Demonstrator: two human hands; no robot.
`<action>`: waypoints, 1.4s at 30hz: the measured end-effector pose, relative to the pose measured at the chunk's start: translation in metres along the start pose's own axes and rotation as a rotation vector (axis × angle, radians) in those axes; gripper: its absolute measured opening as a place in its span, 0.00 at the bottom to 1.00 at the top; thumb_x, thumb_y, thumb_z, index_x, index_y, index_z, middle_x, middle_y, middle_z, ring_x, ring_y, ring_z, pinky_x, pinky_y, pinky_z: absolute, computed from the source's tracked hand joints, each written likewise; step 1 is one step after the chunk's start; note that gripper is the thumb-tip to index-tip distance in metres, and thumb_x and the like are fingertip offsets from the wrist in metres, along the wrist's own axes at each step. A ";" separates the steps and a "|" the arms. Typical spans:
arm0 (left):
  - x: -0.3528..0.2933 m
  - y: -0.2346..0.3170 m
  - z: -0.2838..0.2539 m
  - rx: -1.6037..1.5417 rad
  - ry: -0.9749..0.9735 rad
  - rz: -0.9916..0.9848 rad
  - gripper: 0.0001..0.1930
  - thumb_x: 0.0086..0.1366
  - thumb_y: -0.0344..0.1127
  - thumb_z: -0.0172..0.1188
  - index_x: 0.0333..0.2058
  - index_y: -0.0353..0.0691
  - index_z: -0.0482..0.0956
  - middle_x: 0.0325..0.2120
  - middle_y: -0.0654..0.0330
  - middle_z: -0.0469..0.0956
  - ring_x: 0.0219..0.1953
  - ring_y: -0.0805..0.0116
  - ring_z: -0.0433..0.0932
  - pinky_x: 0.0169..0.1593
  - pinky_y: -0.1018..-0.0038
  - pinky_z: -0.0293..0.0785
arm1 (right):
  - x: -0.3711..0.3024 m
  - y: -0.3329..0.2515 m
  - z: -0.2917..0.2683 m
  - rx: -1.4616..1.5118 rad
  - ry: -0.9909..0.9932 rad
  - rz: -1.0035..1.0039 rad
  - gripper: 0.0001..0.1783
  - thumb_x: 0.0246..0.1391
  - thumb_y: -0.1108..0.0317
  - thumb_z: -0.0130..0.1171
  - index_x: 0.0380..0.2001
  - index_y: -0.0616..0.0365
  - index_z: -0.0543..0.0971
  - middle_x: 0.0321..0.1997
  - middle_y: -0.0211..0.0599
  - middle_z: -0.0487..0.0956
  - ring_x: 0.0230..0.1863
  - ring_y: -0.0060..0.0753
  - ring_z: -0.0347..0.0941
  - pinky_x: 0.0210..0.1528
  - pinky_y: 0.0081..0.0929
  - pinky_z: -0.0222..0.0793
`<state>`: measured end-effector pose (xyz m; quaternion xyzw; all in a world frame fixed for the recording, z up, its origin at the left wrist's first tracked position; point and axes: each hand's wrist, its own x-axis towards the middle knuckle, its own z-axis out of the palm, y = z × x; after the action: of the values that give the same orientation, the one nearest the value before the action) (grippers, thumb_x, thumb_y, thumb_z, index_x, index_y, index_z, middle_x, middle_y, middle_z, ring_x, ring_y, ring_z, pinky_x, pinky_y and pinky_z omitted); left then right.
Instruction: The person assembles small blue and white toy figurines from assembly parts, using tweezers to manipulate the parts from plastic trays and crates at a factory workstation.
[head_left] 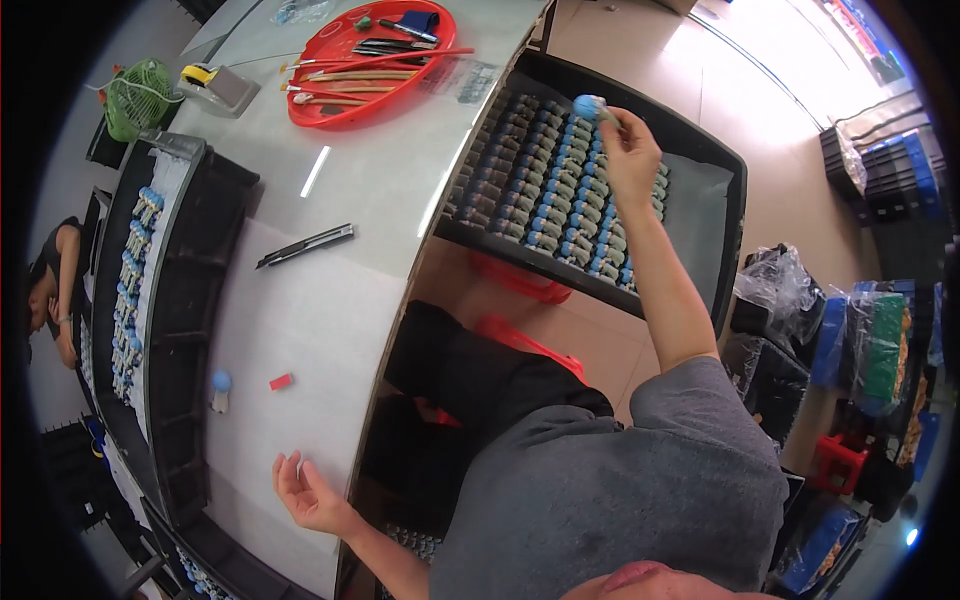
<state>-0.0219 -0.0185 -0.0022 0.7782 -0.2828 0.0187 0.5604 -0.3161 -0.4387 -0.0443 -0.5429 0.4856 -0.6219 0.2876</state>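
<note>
My right hand (pixel 630 157) is closed on a small figurine (pixel 588 107) with a round blue top, holding it above a black tray (pixel 735 225). Rows of similar figurines (pixel 548 185) in blue and grey-green, some darker, lie packed in that tray. Over the near part of the white table, my left hand (pixel 312 497) is open, palm turned up and fingers loosely curled, with nothing in it. Past its fingertips, another blue-topped figurine (pixel 221 388) is on the table, near a small red block (pixel 282 381). Farther up lies a black utility knife (pixel 306 246).
A red round tray (pixel 300 112) of brushes and tools sits at the table's far end, beside a tape dispenser (pixel 218 88) and a green fan (pixel 140 95). Along the left stands a black crate (pixel 190 300) with figurines. Another person (pixel 62 290) is beyond it. Wrapped crates (pixel 870 345) stand right.
</note>
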 end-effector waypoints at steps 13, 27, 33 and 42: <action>0.002 -0.001 0.004 0.209 -0.017 0.028 0.11 0.56 0.24 0.51 0.39 0.29 0.73 0.48 0.52 0.66 0.43 0.66 0.71 0.48 0.72 0.67 | 0.099 0.247 -0.143 -1.037 0.147 0.222 0.12 0.42 0.69 0.61 0.35 0.49 0.79 0.37 0.41 0.75 0.41 0.44 0.72 0.44 0.36 0.67; 0.003 0.004 0.001 0.185 0.002 0.023 0.11 0.53 0.23 0.52 0.37 0.31 0.73 0.47 0.52 0.67 0.41 0.68 0.70 0.45 0.76 0.66 | 0.101 0.282 -0.130 -1.062 0.028 0.170 0.17 0.49 0.61 0.50 0.43 0.50 0.77 0.42 0.45 0.77 0.44 0.46 0.73 0.47 0.36 0.66; 0.017 0.014 0.016 0.170 0.023 0.050 0.10 0.47 0.23 0.56 0.32 0.34 0.75 0.40 0.53 0.73 0.37 0.68 0.73 0.38 0.78 0.70 | 0.097 0.193 -0.106 -0.400 0.157 -0.015 0.22 0.49 0.73 0.55 0.48 0.67 0.68 0.43 0.50 0.75 0.44 0.39 0.72 0.46 0.30 0.70; 0.008 0.005 -0.007 -0.193 0.027 -0.068 0.11 0.50 0.19 0.54 0.35 0.33 0.74 0.38 0.57 0.72 0.36 0.73 0.73 0.38 0.80 0.67 | -0.097 -0.152 0.150 0.279 -0.986 -0.555 0.13 0.48 0.83 0.53 0.40 0.65 0.73 0.40 0.38 0.76 0.40 0.26 0.72 0.45 0.23 0.67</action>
<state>-0.0160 -0.0168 0.0074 0.7296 -0.2490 -0.0172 0.6367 -0.1231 -0.3419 0.0476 -0.8324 0.0472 -0.4057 0.3747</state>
